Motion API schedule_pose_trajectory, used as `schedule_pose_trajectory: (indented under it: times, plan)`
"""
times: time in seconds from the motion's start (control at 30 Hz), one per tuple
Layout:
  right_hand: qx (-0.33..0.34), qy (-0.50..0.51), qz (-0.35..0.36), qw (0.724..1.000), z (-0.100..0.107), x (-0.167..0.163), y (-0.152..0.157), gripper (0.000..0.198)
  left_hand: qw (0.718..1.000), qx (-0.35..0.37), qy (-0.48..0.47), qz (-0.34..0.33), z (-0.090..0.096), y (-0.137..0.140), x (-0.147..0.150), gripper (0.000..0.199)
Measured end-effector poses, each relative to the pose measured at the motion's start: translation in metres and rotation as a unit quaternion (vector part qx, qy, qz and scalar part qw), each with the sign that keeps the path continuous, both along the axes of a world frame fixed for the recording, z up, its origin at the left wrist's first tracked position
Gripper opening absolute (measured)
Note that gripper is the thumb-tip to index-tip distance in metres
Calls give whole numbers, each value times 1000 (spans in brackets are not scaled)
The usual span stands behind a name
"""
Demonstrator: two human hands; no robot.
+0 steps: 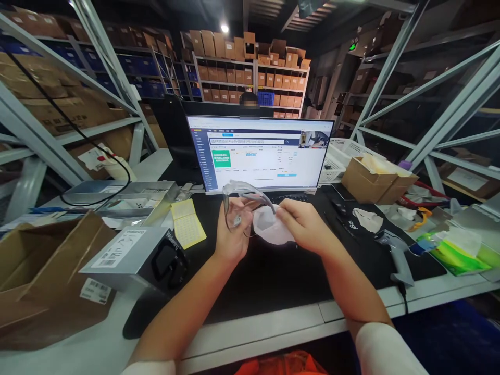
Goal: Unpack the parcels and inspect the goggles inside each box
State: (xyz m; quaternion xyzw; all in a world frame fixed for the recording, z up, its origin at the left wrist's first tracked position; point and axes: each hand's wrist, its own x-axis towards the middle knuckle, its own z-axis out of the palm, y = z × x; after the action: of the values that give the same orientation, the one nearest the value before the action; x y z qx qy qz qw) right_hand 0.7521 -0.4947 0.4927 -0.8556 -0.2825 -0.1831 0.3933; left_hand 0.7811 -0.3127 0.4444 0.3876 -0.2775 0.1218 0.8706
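In front of the monitor, my left hand (231,234) is closed around the frame of clear safety glasses (250,186), whose see-through lens covers part of the fingers. One temple of the glasses reaches across to my right hand (300,223). The fingers of that hand pinch a soft white cloth (272,232), which hangs bunched beside the lens; whether they also grip the temple tip, I cannot tell. A grey and black box (128,255) printed with a picture of glasses lies to the left of my forearm.
A lit monitor (261,156) stands behind my hands. At left are an open brown carton (47,281) and a yellow label pad (187,223). To the right lie a barcode scanner (396,255), a green tissue pack (455,250) and a cardboard box (367,179).
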Motion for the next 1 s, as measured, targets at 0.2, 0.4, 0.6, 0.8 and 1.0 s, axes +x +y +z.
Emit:
schedule_pose_trajectory:
  times: [0.2, 0.4, 0.6, 0.8, 1.0]
  plan:
    - [85, -16, -13, 996, -13, 0, 9, 26, 1000, 18, 0, 13, -2, 4, 2, 33]
    - [133, -113, -105, 979, -17, -15, 16, 26, 967, 58, -73, 236, -5, 2, -3, 30]
    - [94, 68, -57, 992, -23, -10, 31, 36, 869, 130, -276, 390, -18, 0, -12, 37]
    - [81, 43, 100, 991, -23, -8, 29, 34, 863, 127, -255, 416, -17, 0, -13, 34]
    - [144, 56, 103, 983, -14, -6, -4, 42, 916, 239, -216, 238, 8, 24, -15, 27]
